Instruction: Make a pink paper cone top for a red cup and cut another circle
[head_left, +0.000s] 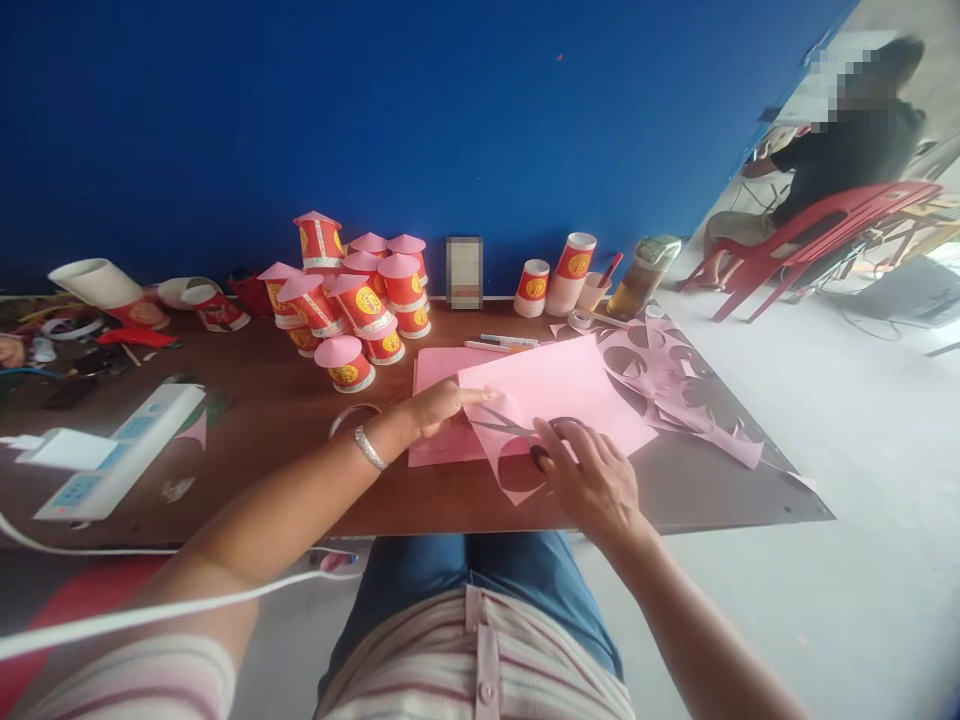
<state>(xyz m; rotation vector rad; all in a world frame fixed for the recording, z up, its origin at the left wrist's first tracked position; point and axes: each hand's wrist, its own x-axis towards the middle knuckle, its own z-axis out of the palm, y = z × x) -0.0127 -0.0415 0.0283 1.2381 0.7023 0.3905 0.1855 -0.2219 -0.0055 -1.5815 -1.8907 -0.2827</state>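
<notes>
My left hand [442, 405] is closed on the left edge of a pink sheet of paper [555, 375], thumb on top. My right hand [592, 475] grips a pair of scissors [506, 422] by dark handles, and the blades lie at the sheet near my left fingers. A round piece has been cut out of the sheet's front part, leaving a curved strip that hangs towards the table's front edge. Beneath it lies more pink paper [435, 455]. Pink offcuts [667, 380] with round holes are heaped to the right.
Several red paper cups with pink cone tops [364, 300] are stacked at the back. Open tubes [574, 265], a jar [645, 275] and pens [502, 343] stand or lie behind the paper. A power strip [124, 455] is on the left. A person [847, 150] sits on a red chair [817, 235].
</notes>
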